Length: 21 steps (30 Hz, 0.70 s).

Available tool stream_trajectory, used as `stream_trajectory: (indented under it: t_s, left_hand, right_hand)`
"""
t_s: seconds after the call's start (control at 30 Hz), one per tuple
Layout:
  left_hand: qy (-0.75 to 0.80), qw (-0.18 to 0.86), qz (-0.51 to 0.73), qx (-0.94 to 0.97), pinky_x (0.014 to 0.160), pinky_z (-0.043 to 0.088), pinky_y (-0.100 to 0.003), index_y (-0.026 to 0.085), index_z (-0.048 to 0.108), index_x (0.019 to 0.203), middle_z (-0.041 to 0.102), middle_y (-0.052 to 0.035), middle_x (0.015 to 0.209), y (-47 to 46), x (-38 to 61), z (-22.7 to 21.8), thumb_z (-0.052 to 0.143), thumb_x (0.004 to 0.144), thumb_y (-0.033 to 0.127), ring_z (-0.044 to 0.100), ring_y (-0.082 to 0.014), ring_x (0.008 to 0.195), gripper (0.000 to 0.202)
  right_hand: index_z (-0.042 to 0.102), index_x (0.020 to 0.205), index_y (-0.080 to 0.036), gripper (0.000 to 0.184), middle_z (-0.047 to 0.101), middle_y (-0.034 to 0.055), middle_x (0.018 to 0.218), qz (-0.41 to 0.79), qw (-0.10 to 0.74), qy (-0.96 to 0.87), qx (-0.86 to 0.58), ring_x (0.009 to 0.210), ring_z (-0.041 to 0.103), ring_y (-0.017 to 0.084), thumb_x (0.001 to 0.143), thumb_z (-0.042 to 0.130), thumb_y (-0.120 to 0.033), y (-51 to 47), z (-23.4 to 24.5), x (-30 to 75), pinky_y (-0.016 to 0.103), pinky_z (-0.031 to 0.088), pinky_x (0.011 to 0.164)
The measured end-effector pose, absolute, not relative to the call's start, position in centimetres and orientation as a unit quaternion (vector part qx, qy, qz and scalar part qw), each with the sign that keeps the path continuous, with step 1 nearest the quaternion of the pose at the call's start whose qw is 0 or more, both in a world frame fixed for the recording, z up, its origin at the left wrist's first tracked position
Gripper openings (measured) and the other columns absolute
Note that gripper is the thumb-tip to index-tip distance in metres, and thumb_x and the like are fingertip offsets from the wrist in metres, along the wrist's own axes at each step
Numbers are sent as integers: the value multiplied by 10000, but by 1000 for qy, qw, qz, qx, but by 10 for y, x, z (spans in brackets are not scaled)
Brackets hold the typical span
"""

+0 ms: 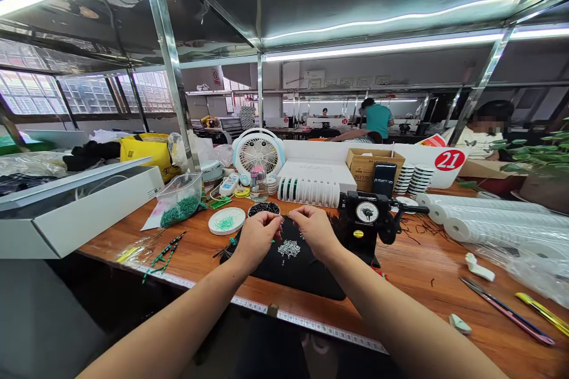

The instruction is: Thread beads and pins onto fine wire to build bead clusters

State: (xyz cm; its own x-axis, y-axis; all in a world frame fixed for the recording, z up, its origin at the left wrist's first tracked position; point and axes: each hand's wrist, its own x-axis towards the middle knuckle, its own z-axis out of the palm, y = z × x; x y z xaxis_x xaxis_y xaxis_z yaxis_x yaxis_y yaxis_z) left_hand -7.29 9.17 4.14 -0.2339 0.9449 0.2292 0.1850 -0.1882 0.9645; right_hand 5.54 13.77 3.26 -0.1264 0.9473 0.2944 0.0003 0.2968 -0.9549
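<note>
My left hand (pixel 258 238) and my right hand (pixel 315 231) are raised close together above a black mat (pixel 302 278). Thumb and forefinger are pinched together on each hand. Tiny blue and green beads show at the fingertips, on what looks like a thin beaded string; the string itself is too fine to follow. Below the hands, a pile of small clear-silver beads (pixel 289 249) lies on the mat. Just beyond the left hand stand a bowl of black beads (pixel 264 208) and a white dish (pixel 241 226) with green beads. A green-beaded cord with dark ends (pixel 233 241) lies beside the left wrist.
A black machine with a dial (pixel 368 211) stands right of the mat. Behind are a fan (pixel 258 157), a row of white spools (pixel 311 192) and a phone (pixel 384 180). Left lie a bag of green beads (pixel 180 207) and beaded strands (pixel 164 257); right, tweezers (pixel 507 311) and plastic rolls (pixel 489 230).
</note>
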Motion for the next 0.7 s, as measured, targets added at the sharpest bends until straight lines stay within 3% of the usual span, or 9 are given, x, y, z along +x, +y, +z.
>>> stream_trajectory:
  t_s: [0.37,0.7]
  left_hand:
    - [510,421,562,497,478,448,-238,110,631,759,566,-3,580,94,-67,36,652,686,396,511,-95,470,297]
    - [526,367,558,526,448,410,-212,134,666,765,604,-3,564,97,-67,39,665,679,370,517,-100,461,251]
  right_hand:
    - [557,590,-162,141,481,-30,522,446,561,-595,-364,500,395,116,671,546,-276,135,25,58,240,312,489]
    - [564,584,-162,138,523,-16,553,426,560,-615,-356,547,441,132,677,533,-258,137,21,61,247,343,534]
